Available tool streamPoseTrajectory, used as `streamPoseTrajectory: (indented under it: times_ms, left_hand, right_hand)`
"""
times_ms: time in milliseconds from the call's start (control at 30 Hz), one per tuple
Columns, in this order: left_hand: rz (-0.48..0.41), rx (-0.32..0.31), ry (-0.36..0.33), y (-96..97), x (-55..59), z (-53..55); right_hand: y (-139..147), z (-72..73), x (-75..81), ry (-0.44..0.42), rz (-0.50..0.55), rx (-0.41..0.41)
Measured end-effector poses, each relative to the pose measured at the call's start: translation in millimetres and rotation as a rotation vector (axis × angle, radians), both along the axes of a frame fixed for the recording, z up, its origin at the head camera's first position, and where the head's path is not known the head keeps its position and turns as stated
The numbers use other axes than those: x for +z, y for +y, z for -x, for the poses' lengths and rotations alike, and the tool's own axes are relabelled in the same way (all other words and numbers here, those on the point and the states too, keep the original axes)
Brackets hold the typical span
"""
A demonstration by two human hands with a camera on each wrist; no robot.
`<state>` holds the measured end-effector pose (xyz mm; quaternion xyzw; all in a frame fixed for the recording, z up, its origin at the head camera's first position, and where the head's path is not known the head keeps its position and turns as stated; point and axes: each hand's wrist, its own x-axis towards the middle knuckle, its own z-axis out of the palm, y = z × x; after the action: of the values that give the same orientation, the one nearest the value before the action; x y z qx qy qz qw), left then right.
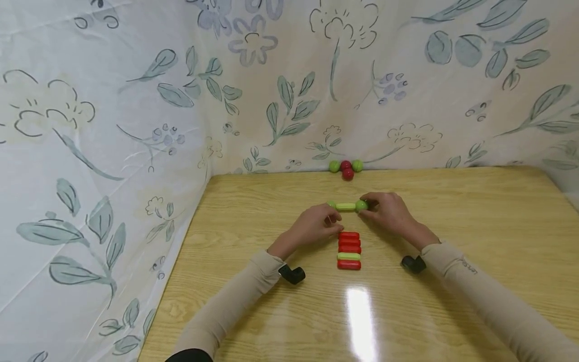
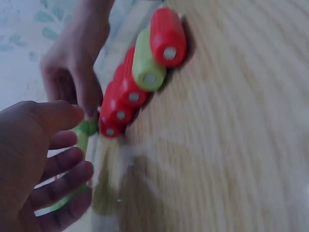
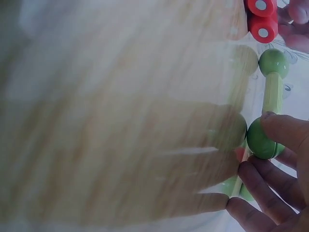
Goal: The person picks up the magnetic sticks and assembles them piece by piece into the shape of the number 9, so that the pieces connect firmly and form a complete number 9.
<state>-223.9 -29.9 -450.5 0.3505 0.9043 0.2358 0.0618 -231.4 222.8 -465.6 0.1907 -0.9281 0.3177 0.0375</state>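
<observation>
A light-green rod (image 1: 346, 206) lies on the table with a green ball (image 3: 273, 63) at one end and another green ball (image 1: 361, 205) at the other. My right hand (image 1: 390, 213) pinches that second ball between thumb and fingers. Close to the row of rods, my left hand (image 1: 316, 223) holds nothing; its fingers are loosely bent in the left wrist view. The row holds several red rods (image 1: 349, 264) and one light-green rod (image 1: 349, 256), side by side, with silvery discs showing on their ends.
At the table's back edge sit two green balls (image 1: 333, 166) and two red balls (image 1: 348, 174), grouped together. Behind them hangs a flowered cloth (image 1: 289, 60), which also runs along the left side. The wooden table (image 1: 475, 226) extends to the right.
</observation>
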Motion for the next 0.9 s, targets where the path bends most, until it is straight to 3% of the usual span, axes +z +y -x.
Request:
streamPoseTrajectory:
  times_ms: [267,600,900]
  left_hand:
    - [0.048,-0.076,-0.05,14.5,-3.1,-3.0]
    - [0.059,-0.152,-0.026,14.1,-3.0,-4.4]
    - [0.084,-0.167,-0.011,14.5,-2.6,-5.9]
  right_hand:
    - [1,0.2,-1.5,0.005,0.014,0.0]
    - [0,0.3,-2.0,0.002,0.006,-0.009]
    - [1,1.6,-3.9,0.014,0.007,-0.009]
